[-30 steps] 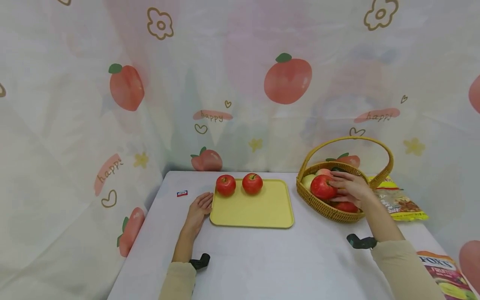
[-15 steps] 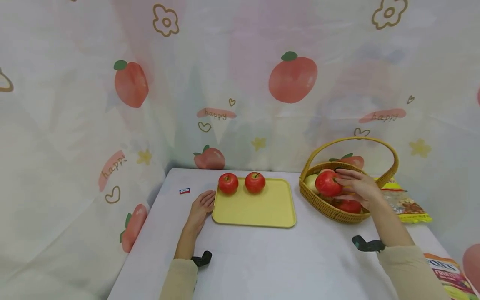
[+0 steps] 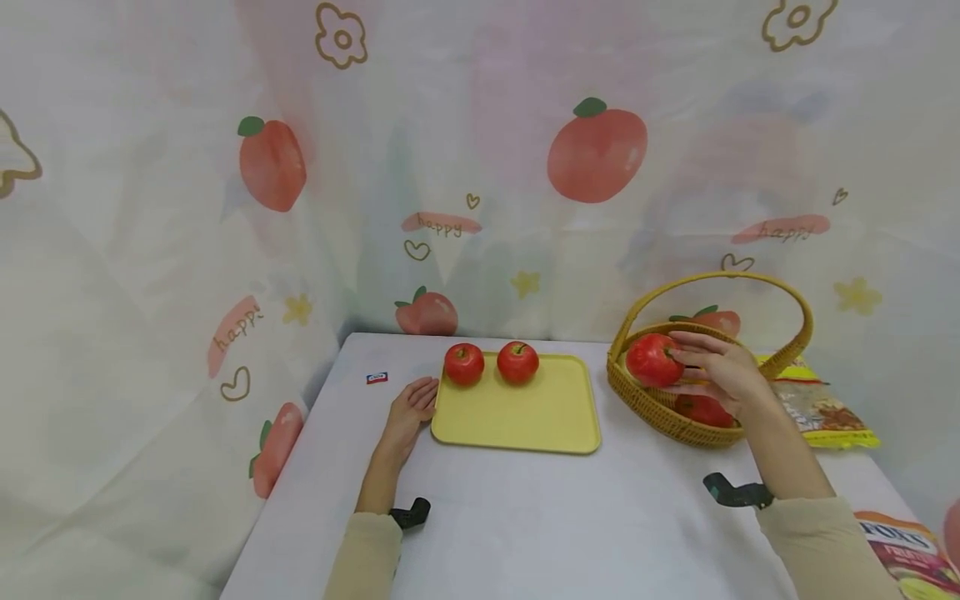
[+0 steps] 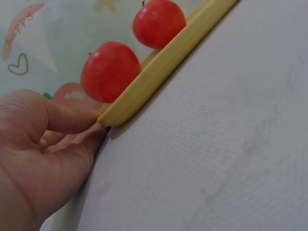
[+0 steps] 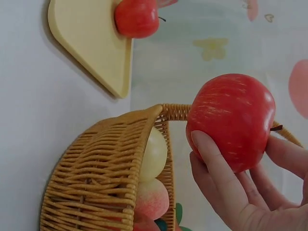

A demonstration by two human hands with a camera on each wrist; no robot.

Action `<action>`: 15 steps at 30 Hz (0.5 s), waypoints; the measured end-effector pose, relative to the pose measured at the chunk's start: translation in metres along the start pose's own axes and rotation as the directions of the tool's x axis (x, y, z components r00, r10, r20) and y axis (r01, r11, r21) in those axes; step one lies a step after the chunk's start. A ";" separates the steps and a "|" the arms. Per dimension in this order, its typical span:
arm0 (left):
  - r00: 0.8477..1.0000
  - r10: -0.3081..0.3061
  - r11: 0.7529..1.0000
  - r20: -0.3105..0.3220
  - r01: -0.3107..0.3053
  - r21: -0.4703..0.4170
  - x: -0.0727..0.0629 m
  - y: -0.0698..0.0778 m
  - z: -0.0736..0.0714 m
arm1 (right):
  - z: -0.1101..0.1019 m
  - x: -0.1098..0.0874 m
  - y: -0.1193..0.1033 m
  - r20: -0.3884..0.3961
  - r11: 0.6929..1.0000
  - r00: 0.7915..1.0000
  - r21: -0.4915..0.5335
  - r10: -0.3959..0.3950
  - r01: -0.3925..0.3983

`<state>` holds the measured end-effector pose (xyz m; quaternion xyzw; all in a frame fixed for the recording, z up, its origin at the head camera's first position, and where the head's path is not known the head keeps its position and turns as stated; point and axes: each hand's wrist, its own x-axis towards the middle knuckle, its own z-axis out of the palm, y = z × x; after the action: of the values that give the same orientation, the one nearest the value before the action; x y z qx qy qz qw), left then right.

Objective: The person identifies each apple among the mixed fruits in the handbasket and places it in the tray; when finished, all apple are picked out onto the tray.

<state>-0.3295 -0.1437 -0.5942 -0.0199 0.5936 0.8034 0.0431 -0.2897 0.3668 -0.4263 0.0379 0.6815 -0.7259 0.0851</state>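
Observation:
A red apple [image 3: 655,360] with a short stem is in my right hand [image 3: 723,372], fingers and thumb curled round it. It is held over the left side of the wicker basket [image 5: 91,178]. The right wrist view shows the apple [image 5: 231,120] above the basket's rim. My left hand [image 3: 408,410] is at the left edge of the yellow tray [image 3: 517,417]. In the left wrist view its thumb and fingers [image 4: 74,120] meet at the tray's rim [image 4: 144,79]. Two red apples [image 3: 464,364] stand at the tray's back left.
In the basket lie another red apple [image 3: 702,410], a pale green fruit [image 5: 154,154] and a pinkish fruit [image 5: 153,198]. A tall handle [image 3: 720,275] arches over it. Snack bags [image 3: 825,408] lie to the right, and a small label [image 3: 377,377] is left of the tray.
My right hand has lifted the red apple off the other fruit in the basket and brought it a little toward the basket's left. The left hand stays at the tray edge; the head view shifts slightly.

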 end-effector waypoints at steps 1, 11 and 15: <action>1.000 0.002 1.000 0.001 -0.002 -0.001 0.000 0.000 0.000 | 0.001 0.000 -0.001 0.008 1.000 1.000 0.012 -0.001 0.001; 1.000 0.006 1.000 -0.008 -0.006 -0.011 0.002 -0.002 -0.001 | 0.017 -0.004 -0.006 0.066 0.997 0.998 0.071 -0.022 0.018; 1.000 0.001 1.000 -0.010 -0.001 -0.006 0.002 -0.002 -0.001 | 0.024 -0.005 -0.008 0.075 0.998 0.997 0.056 -0.029 0.025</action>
<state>-0.3313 -0.1437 -0.5969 -0.0234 0.5915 0.8050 0.0396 -0.2851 0.3435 -0.4157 0.0033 0.6581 -0.7463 0.0998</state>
